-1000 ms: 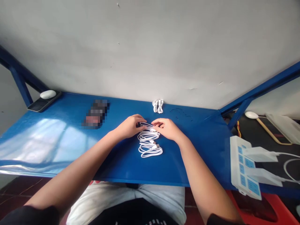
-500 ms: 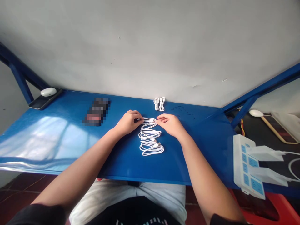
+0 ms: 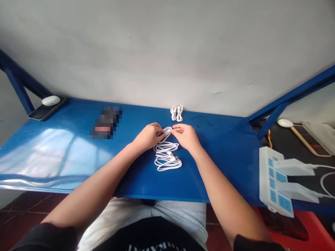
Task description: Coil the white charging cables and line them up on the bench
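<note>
Cable (image 3: 167, 158) in white loops lies mid-width on the blue table (image 3: 222, 167), nearer its far edge, its far loop pinched by the closed fingers of left hand (image 3: 148, 136) and right hand (image 3: 186, 136).

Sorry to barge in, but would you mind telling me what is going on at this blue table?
A seated person works bare-handed on a loose white cable lying in loops on the glossy blue table. The left hand and the right hand both pinch its far loops, while the near loops lie flat. A small tied bundle of white cable sits by the wall beyond the hands, and a white power strip with blue sockets lies off to the right.
</note>
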### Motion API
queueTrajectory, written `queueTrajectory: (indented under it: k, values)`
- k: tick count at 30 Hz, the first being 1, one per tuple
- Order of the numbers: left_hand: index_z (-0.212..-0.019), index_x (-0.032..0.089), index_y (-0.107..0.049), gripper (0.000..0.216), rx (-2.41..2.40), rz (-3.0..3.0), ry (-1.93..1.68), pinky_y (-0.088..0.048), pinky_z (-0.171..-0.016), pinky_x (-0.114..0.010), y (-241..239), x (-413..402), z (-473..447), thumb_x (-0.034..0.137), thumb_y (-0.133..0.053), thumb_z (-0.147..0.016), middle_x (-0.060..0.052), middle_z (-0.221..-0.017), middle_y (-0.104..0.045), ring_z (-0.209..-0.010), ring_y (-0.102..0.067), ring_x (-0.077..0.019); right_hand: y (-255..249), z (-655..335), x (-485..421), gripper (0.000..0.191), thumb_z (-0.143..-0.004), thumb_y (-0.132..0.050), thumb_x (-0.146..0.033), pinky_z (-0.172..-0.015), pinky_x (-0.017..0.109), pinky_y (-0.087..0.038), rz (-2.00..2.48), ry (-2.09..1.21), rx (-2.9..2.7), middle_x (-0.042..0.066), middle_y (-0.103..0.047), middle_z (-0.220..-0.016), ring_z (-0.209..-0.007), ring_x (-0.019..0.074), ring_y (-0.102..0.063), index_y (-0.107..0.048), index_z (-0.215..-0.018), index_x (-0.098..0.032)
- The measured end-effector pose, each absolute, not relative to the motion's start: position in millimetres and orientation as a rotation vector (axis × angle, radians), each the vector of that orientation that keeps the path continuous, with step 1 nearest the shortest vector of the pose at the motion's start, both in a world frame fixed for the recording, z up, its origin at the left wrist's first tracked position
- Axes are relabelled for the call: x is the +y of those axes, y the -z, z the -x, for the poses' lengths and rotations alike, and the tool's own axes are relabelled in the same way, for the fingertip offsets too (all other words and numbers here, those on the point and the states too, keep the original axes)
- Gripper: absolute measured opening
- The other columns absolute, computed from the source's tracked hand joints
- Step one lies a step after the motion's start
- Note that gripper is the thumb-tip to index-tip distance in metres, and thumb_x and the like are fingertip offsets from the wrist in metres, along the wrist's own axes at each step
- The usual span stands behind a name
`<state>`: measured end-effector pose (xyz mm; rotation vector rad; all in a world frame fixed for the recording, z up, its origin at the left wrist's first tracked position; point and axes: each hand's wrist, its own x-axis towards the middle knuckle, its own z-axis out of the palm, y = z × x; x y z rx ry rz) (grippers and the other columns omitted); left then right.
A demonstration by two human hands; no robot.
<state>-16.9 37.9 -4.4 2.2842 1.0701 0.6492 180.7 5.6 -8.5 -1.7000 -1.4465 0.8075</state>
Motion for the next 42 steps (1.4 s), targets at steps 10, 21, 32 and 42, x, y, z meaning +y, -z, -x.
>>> queueTrajectory:
  k: [10, 21, 32, 42]
  values:
    - [-0.089, 0.014, -0.079, 0.017, 1.337, -2.16, -0.614, -0.043, -0.066, -0.029, -4.2, 31.0, 4.3, 0.022, -0.068, -0.079, -0.008, -0.086, -0.074, -0.072, -0.061, -0.0178, -5.8, -180.1, 2.4, 0.045, -0.076, -0.065, -0.01, -0.109, 0.045, -0.05, 1.354, -1.333, -1.151, 0.012, -0.073, -0.125, -0.112, 0.0232, -0.071, -0.064, -0.119, -0.02]
    - [-0.084, 0.012, -0.075, 0.024, 1.158, -1.265, -0.846, -0.046, -0.063, -0.027, 5.6, 38.1, 10.8, 0.033, -0.078, -0.072, -0.006, -0.075, -0.073, -0.063, -0.063, -0.0147, 11.9, -161.8, 3.0, 0.047, -0.069, -0.079, -0.024, -0.089, 0.035, -0.061, 1.415, -1.197, -0.966, 0.005, -0.073, -0.101, -0.088, 0.0172, -0.073, -0.059, -0.111, -0.02]
    - [-0.088, 0.01, -0.073, 0.026, 0.805, -0.873, -0.905, -0.056, -0.085, -0.034, -2.8, 33.9, 8.8, 0.026, -0.084, -0.072, -0.008, -0.088, -0.074, -0.08, -0.071, -0.0158, 0.1, -164.0, 2.3, 0.038, -0.083, -0.073, -0.025, -0.069, 0.028, -0.062, 1.374, -1.389, -0.918, 0.005, -0.076, -0.085, -0.074, 0.0162, -0.074, -0.059, -0.117, -0.018]
    - [-0.086, 0.012, -0.075, 0.037, 0.878, -1.018, -0.9, -0.056, -0.083, -0.033, 5.6, 33.7, 8.0, 0.038, -0.091, -0.065, -0.007, -0.085, -0.075, -0.08, -0.07, -0.0159, 2.9, -160.6, 4.2, 0.038, -0.073, -0.082, -0.033, -0.087, 0.037, -0.063, 1.323, -1.229, -0.931, 0.003, -0.074, -0.086, -0.084, 0.0187, -0.075, -0.063, -0.103, -0.018]
